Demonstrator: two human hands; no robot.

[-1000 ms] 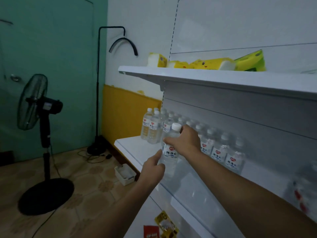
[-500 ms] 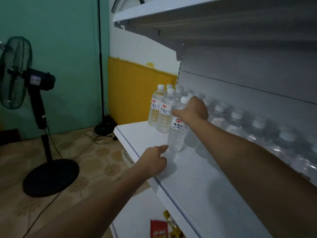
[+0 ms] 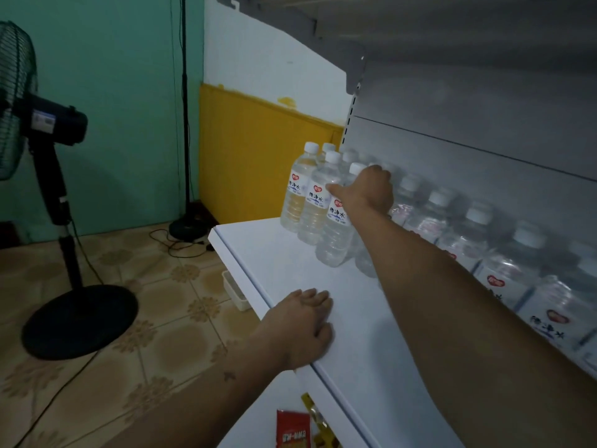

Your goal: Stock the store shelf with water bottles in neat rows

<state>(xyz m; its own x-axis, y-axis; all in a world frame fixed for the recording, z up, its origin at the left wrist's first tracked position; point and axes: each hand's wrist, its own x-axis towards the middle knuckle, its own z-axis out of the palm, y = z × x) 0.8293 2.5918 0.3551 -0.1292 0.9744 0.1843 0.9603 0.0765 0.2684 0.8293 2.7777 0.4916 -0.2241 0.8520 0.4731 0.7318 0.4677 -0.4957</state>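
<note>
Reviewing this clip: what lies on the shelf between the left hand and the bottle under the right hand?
Nothing: in the head view, bare white shelf separates the left hand from the bottle.

The water bottles (image 3: 315, 202) carry white labels bearing a red heart-shaped logo above the characters 纯净水; the bottle I grip (image 3: 336, 234) shows the same. A red packet (image 3: 292, 430) on the lower shelf bears print too blurred to read.

Right hand (image 3: 368, 192) around bottle (image 3: 336, 231)
</note>
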